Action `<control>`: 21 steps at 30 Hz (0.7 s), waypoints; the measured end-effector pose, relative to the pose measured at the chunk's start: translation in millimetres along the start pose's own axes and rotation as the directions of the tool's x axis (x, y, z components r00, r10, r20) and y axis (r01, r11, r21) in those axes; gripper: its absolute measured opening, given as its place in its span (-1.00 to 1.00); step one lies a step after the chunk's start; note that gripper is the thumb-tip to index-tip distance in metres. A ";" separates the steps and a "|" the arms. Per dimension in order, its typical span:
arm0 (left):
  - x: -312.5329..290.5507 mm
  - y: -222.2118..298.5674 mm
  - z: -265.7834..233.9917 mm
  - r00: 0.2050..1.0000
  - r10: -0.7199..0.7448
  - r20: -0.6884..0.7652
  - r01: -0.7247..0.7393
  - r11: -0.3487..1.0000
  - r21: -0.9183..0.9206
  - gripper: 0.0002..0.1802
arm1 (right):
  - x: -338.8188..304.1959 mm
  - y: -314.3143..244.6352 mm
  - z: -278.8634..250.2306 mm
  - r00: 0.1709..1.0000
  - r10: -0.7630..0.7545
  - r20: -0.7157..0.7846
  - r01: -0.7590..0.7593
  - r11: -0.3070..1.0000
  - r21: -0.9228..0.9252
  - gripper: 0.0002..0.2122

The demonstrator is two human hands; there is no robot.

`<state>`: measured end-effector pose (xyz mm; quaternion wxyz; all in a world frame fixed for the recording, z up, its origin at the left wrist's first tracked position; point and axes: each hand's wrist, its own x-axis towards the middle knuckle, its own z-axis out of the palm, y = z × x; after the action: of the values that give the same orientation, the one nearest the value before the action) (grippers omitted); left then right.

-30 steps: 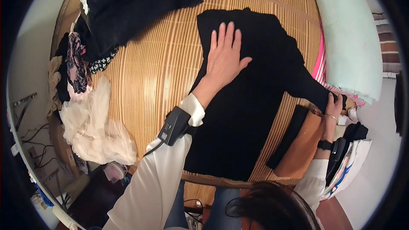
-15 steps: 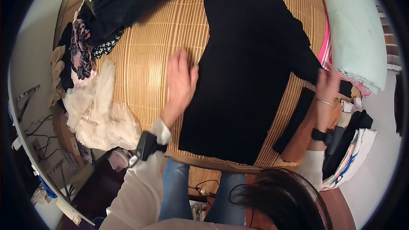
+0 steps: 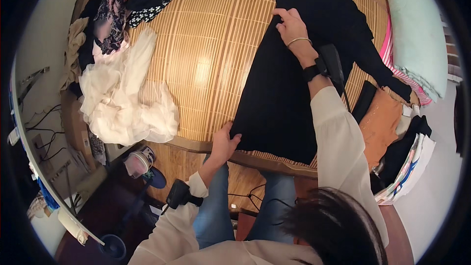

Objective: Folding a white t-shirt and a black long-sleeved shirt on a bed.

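A black long-sleeved top (image 3: pixel 279 103) lies spread on the bamboo mat (image 3: pixel 206 54), one sleeve stretched toward the right; the other sleeve is not visible. My right hand (image 3: pixel 292 27) reaches across it and pinches its left edge, high up near the shoulder. Down at the hem's left corner, my left hand (image 3: pixel 224 143) grips the cloth between thumb and fingers. Both wrists wear black bands, and the right one also has a thin bracelet.
A heap of cream sheer fabric (image 3: pixel 132 103) lies left, with patterned dark clothes (image 3: pixel 112 17) beyond it. At right sit a folded orange garment (image 3: pixel 380 122), other folded clothes (image 3: pixel 405 162) and a pale green quilt (image 3: pixel 417 39). A cup (image 3: pixel 137 163) stands below the mat's left edge.
My right hand has crossed from the right sleeve to the top's left edge and closed on it. My left hand has come down to the hem corner. The view has shifted.
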<state>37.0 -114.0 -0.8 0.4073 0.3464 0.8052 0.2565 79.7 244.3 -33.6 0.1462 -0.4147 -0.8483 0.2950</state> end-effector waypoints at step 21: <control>97.4 77.7 -76.3 0.936 0.303 -0.177 -0.214 0.893 0.397 -0.71 | -163.7 203.2 -239.9 0.718 0.588 -0.373 -0.532 0.809 0.251 -0.90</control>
<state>-41.2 -0.5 47.6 0.1986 0.4890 0.8277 0.1907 423.8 303.9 27.4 0.2604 -0.6966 -0.6079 0.2783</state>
